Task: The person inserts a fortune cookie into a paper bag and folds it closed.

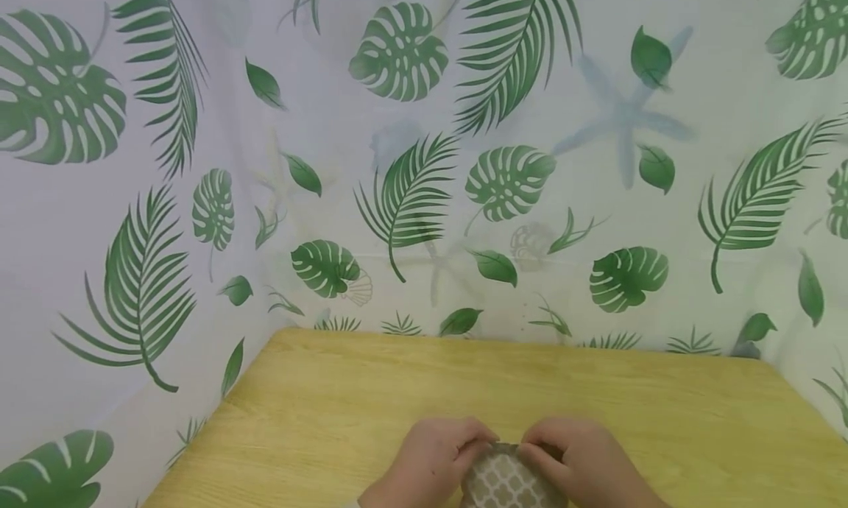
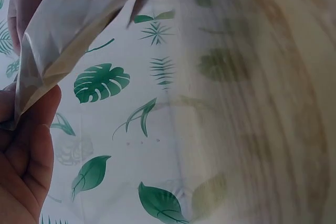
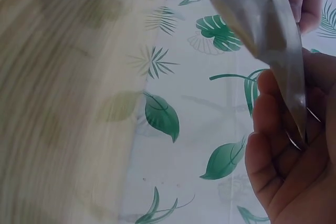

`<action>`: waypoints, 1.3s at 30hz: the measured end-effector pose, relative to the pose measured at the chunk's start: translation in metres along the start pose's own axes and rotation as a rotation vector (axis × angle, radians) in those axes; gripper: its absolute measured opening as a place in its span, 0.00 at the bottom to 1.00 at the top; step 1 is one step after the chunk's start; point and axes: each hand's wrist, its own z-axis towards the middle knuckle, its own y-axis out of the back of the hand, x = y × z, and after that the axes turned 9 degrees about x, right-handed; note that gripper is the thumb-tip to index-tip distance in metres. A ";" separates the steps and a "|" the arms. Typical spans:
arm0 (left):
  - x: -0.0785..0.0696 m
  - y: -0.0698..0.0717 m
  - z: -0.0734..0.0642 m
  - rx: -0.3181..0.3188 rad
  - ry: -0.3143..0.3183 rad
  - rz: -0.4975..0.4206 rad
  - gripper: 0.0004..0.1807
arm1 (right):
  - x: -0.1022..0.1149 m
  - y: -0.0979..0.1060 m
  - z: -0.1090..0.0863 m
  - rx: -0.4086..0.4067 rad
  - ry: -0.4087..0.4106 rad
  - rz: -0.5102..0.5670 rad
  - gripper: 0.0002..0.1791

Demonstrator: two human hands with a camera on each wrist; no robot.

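A beige pouch with a white lattice pattern point(image 1: 506, 482) is held up by its top edge between both hands, low in the head view. My left hand point(image 1: 433, 453) pinches its top left corner between thumb and fingers. The top right corner is pinched by my right hand point(image 1: 586, 453). Seen from the left wrist, the pouch's shiny side point(image 2: 58, 40) hangs at a slant from the left hand point(image 2: 26, 166). In the right wrist view the pouch point(image 3: 257, 14) tapers down into the right hand point(image 3: 294, 166), whose fingers are curled. Its lower part is cut off by the head view's bottom edge.
A yellow wood-grain table point(image 1: 318, 405) spreads under and beyond the hands. Behind it and to the left hangs a white sheet printed with green leaves point(image 1: 411, 272), meeting the table's far edge.
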 end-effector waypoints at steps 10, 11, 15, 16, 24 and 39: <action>0.003 0.000 -0.002 -0.057 -0.023 0.005 0.06 | -0.006 0.004 -0.003 0.080 -0.118 0.153 0.07; 0.003 0.002 -0.002 -0.058 -0.015 -0.005 0.06 | -0.007 0.005 -0.003 0.080 -0.128 0.164 0.08; 0.006 0.008 0.000 -0.051 0.010 -0.031 0.07 | -0.009 0.011 -0.004 0.080 -0.156 0.190 0.09; 0.006 0.008 0.000 -0.047 0.013 -0.039 0.07 | -0.010 0.012 -0.004 0.085 -0.164 0.201 0.09; 0.015 0.010 -0.003 -0.018 0.031 -0.071 0.10 | -0.012 0.014 -0.006 0.086 -0.149 0.209 0.10; 0.019 0.014 -0.003 0.015 0.109 -0.101 0.08 | -0.014 0.015 -0.007 0.051 -0.145 0.177 0.09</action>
